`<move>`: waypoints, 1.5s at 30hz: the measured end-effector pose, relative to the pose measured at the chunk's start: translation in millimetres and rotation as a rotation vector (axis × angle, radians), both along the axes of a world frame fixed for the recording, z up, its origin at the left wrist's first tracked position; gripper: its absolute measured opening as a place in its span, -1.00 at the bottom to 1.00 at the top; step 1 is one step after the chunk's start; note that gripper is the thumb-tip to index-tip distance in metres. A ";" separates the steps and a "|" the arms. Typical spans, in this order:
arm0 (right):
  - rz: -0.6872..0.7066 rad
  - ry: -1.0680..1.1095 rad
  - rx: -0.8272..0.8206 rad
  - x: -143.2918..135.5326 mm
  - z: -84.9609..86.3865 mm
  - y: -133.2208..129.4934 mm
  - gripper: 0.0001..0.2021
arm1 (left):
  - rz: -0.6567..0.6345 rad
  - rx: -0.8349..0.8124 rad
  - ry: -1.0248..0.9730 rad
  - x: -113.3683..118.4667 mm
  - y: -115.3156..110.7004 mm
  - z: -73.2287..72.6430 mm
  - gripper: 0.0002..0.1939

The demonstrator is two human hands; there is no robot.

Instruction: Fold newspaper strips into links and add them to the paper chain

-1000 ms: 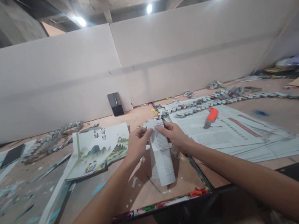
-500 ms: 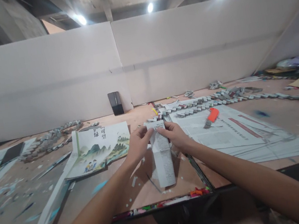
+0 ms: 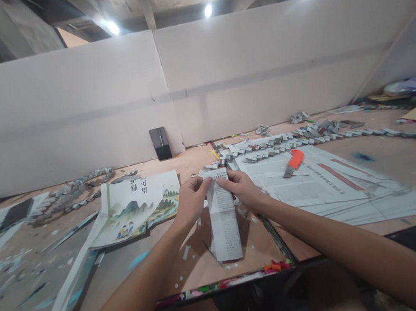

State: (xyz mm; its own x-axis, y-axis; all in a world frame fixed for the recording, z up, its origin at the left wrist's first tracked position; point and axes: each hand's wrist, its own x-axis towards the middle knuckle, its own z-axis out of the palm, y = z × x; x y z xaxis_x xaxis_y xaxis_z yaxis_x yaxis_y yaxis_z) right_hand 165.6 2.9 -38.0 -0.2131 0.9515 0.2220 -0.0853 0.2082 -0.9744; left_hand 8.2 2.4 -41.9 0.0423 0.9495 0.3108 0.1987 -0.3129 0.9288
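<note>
Between my two hands hangs a strip of printed newspaper [image 3: 224, 222], its long end pointing toward me above the table. My left hand [image 3: 194, 196] pinches its upper left edge, thumb on top. On the upper right edge, my right hand [image 3: 242, 187] pinches it the same way. The fingers beneath the paper are partly hidden. Just beyond the strip lies a folded-paper chain [image 3: 267, 153] of small zigzag links. To the right, an orange utility knife [image 3: 293, 162] rests on a stack of newspaper sheets [image 3: 336, 197].
An illustrated booklet [image 3: 140, 207] lies left of my hands, beside a long white paper strip [image 3: 63, 304] overhanging the front edge. Behind it are more folded-paper chains [image 3: 73, 192]. A phone [image 3: 160, 144] leans on the white partition [image 3: 63, 111]. Scissors [image 3: 72, 229] lie left.
The lower end of the newspaper strip has swung slightly to the left. Both hands keep their pinch in nearly the same place.
</note>
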 end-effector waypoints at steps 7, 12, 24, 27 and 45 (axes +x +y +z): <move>-0.071 0.060 -0.032 -2.3 1.7 1.1 -0.65 | -0.011 -0.017 -0.013 2.4 -4.5 5.9 -0.64; -0.062 0.110 -0.067 -1.9 -1.3 3.5 -0.67 | 0.010 0.002 0.007 3.2 -7.1 10.4 -0.64; -0.084 0.125 -0.028 0.7 -5.3 8.3 -0.65 | -0.239 -0.151 0.003 6.1 -11.5 8.1 -0.71; -0.094 0.122 -0.032 0.4 -4.2 7.5 -0.63 | -0.223 -0.142 0.018 6.4 -11.9 7.9 -0.70; -0.062 0.042 -0.015 3.8 -6.5 12.6 -0.59 | -0.213 -0.116 0.030 6.2 -7.6 5.6 -0.71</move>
State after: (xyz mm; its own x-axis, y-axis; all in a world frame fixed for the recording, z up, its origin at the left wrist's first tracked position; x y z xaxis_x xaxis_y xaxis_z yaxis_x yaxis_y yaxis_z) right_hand 169.4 15.4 -44.5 -0.1445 0.9657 0.2155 -0.1138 0.2001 -0.9731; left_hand 14.4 -5.2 -36.4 0.2533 0.9473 0.1961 0.1678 -0.2426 0.9555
